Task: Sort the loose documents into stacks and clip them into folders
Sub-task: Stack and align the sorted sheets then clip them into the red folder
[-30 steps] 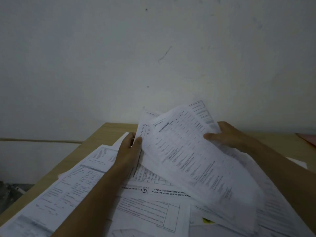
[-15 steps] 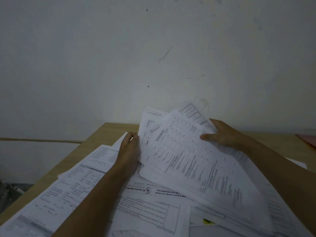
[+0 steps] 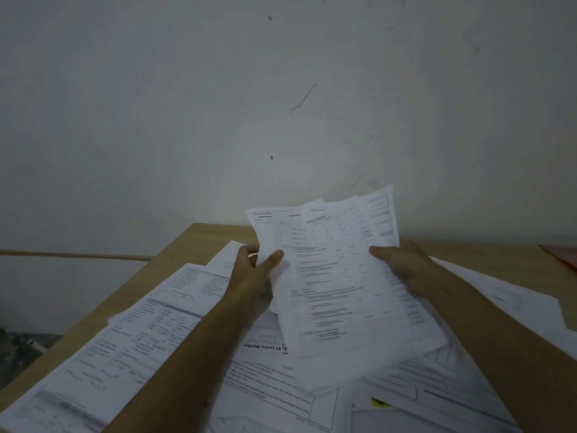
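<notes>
Head view — doc bundle [image 3: 340,276] betw. hands, left hand [image 3: 256,270] + right hand [image 3: 402,267] gripping edges.

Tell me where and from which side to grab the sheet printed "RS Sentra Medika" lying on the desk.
Take the RS Sentra Medika sheet by its bare near edge, coming in low from the person's side. It lies flat, so probably slide fingers under and pinch. Its far part sits beneath the bundle of papers that the left hand and right hand hold.
</notes>
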